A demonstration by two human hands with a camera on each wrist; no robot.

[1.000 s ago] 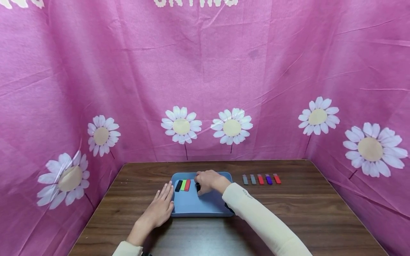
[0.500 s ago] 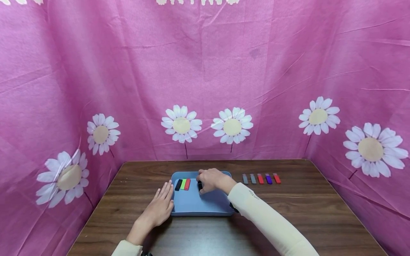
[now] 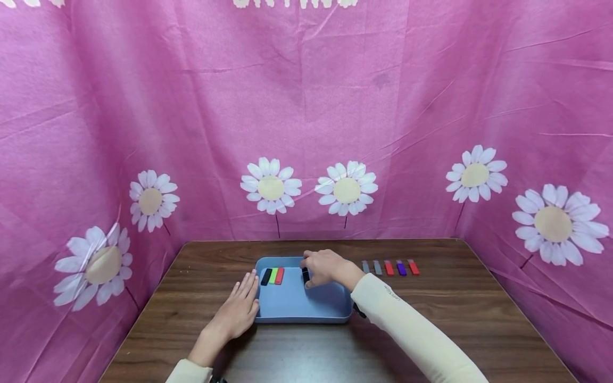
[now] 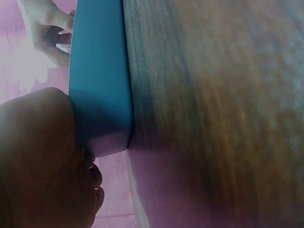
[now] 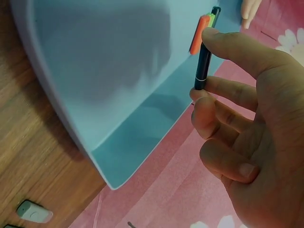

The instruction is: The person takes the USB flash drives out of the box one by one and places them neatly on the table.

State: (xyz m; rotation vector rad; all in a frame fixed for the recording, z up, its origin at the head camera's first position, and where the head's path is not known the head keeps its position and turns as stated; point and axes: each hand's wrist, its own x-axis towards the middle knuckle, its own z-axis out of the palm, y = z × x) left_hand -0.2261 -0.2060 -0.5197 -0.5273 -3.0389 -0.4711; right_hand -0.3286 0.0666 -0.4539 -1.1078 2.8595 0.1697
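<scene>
A shallow blue tray [image 3: 287, 308] lies on the wooden table. My right hand [image 3: 328, 267] is over its back right part, pinching a small black USB stick [image 5: 203, 66] between thumb and fingers. A pale line crosses the stick near one end. In the tray's back left, black [image 3: 266, 276], green [image 3: 273, 275] and red [image 3: 280, 275] sticks lie side by side, apart from the held one. My left hand [image 3: 238, 308] rests against the tray's left rim with its fingers straight. In the left wrist view the tray's outer wall [image 4: 99, 71] stands beside that hand.
To the right of the tray, several small sticks with clear ends stand in a row on the table: grey [image 3: 366, 267], grey [image 3: 378, 267], red [image 3: 388, 268], purple [image 3: 401, 268] and red [image 3: 413, 267]. A pink flowered cloth [image 3: 306, 117] hangs behind the table.
My right hand has moved a little to the right within the tray, carrying the black USB stick away from the other sticks. My left hand has stayed at the rim.
</scene>
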